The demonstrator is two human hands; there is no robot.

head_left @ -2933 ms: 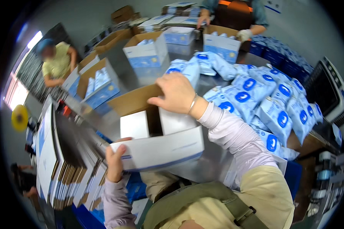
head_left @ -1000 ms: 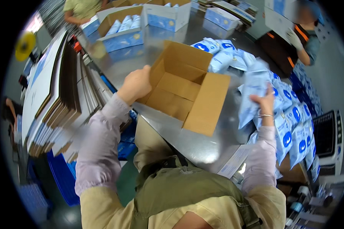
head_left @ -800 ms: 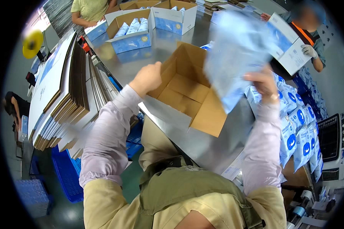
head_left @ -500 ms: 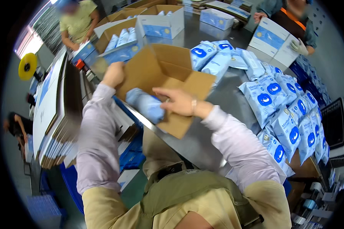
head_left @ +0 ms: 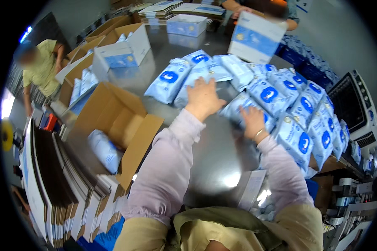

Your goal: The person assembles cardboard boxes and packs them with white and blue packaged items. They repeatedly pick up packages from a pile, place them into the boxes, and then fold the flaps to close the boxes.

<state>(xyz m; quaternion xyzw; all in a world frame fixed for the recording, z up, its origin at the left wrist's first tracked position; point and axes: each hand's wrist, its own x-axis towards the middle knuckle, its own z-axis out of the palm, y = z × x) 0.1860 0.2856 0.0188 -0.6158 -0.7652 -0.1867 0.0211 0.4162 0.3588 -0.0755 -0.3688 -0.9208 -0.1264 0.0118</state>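
Note:
My left hand [head_left: 203,99] lies with fingers spread on a pale blue pack of wipes [head_left: 189,88] near the middle of the metal table. To its right my right hand [head_left: 254,121] is open too, its fingers resting on another wipes pack [head_left: 238,104]. Neither hand has closed round a pack. At the left of the table an open brown cardboard box [head_left: 144,136] lies tilted with its flaps out. One wipes pack [head_left: 106,151] sits inside it. A heap of wipes packs [head_left: 295,134] with dark blue oval labels spreads to the right.
Flattened cartons [head_left: 42,180] stand in a stack at the left. White-and-blue boxes [head_left: 123,52] stand along the far left, beside a person in yellow [head_left: 44,71]. Across the table another person handles a white box [head_left: 255,37]. A monitor-like machine [head_left: 352,104] stands at the right.
Both hands have left the cardboard box and the wipes pack in it, and have moved right onto the heap. The view has turned right, and the box now lies farther left.

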